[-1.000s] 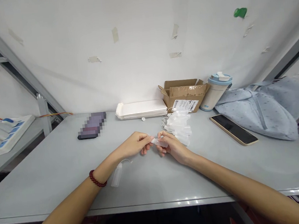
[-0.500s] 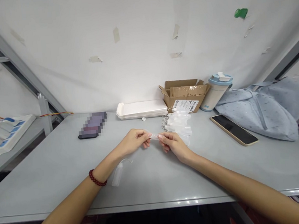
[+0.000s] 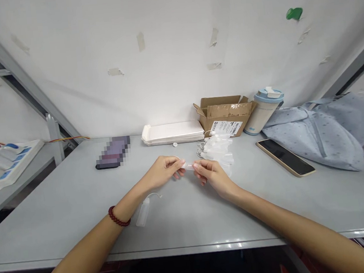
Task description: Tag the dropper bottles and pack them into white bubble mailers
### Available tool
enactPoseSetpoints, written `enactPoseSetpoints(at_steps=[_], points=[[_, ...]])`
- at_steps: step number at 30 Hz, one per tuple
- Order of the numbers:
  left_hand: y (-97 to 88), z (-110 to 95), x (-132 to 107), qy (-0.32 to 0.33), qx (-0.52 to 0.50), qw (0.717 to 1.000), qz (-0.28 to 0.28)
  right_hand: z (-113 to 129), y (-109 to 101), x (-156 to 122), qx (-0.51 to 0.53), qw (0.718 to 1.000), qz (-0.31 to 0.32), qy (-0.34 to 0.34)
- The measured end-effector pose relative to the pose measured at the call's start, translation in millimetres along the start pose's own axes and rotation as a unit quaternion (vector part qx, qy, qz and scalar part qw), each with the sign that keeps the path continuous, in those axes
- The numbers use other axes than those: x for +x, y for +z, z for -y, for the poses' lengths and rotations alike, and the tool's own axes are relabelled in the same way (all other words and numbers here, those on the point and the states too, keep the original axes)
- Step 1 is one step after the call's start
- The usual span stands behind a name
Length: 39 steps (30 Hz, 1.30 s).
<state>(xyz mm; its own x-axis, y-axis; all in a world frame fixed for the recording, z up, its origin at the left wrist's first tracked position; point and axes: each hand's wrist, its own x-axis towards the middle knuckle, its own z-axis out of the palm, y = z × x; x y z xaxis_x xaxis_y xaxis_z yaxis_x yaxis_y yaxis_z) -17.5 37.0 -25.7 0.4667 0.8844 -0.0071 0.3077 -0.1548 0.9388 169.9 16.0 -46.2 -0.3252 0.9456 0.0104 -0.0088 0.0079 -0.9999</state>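
Both of my hands meet over the middle of the grey table (image 3: 64,216). My left hand (image 3: 164,172) and my right hand (image 3: 211,174) pinch the two ends of a small clear plastic piece (image 3: 189,166) between their fingertips. Just behind my right hand lies a pile of similar clear plastic bottles (image 3: 217,150). One small clear bottle with a thin curved tube (image 3: 143,211) lies on the table beside my left forearm, which wears a dark red bead bracelet (image 3: 117,218).
Along the wall stand a stack of white trays (image 3: 172,133), an open cardboard box (image 3: 225,115) and a blue-lidded cup (image 3: 263,110). A phone (image 3: 285,157) and a light blue bag (image 3: 323,133) lie at right, a dark blurred object (image 3: 112,152) at left.
My hands have drawn closer together and lifted a little toward the pile. The clear piece between them now shows shorter between the fingertips.
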Motion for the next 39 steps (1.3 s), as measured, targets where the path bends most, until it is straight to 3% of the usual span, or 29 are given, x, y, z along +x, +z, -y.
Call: enactPoseSetpoints(at_steps=[6, 15, 23, 30, 34, 37, 39], points=[[1.3, -0.6, -0.9, -0.066, -0.006, 0.998, 0.008, -2.8, 1.3, -3.8, -0.119, 0.991, -0.033, -0.046], [-1.7, -9.3, -4.7, -0.045, 0.021, 0.999, 0.0, -0.1, 2.9, -8.9, -0.198, 0.974, -0.041, -0.098], [1.0, -10.6, -7.8, 0.025, 0.093, 0.995, -0.03, -4.9, 1.8, -5.2, -0.129, 0.99, -0.021, -0.046], [2.6, -7.4, -7.1, 0.066, 0.15, 0.986, -0.029, -0.8, -0.3, -1.1, 0.005, 0.998, 0.03, 0.055], [0.4, -3.6, -4.3, 0.068, 0.155, 0.985, -0.017, 0.1, -2.7, 2.0, 0.024, 0.993, 0.05, 0.105], [-4.6, 3.2, -0.1, 0.051, 0.155, 0.986, 0.02, 1.5, -4.4, 2.6, -0.106, 0.992, 0.023, 0.06], [-9.3, 11.1, 5.0, 0.041, 0.164, 0.985, 0.028, 4.5, -6.5, 2.4, -0.259, 0.965, -0.011, -0.021]])
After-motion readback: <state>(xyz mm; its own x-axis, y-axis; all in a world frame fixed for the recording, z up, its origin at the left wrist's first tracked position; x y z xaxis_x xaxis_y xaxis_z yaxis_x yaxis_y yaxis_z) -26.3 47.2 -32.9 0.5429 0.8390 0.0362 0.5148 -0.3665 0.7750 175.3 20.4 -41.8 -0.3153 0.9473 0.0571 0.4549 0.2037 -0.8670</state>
